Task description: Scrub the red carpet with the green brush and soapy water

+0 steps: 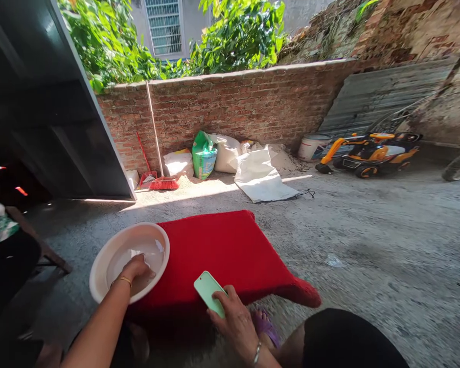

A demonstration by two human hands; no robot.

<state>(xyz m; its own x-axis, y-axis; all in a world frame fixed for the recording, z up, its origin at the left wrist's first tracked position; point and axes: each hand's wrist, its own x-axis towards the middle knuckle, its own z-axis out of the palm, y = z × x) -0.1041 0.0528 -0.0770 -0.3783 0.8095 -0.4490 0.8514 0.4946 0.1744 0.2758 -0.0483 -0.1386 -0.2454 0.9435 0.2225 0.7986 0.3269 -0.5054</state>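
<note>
Two hands at work over a red-covered surface (pixel 230 245). Left hand (pixel 136 268) sits inside the white basin (pixel 99 266) at approx 9 o'clock on the surface, fingers curled loosely in shallow water, gripping nothing I can see. Right hand (pixel 233 319) at 6 o'clock grips a pale green phone (pixel 209 292) by its lower end, w/ the top poking up-left. Phone looks light, rigid, smooth & prob slippery, esp w/ wet fingers; best held across its long edges. Basin looks like thin plastic, light but sloshy; take by the rim. Red broom (pixel 163 181) leans at 12 o'clock against the brick wall (pixel 245 102).
</note>
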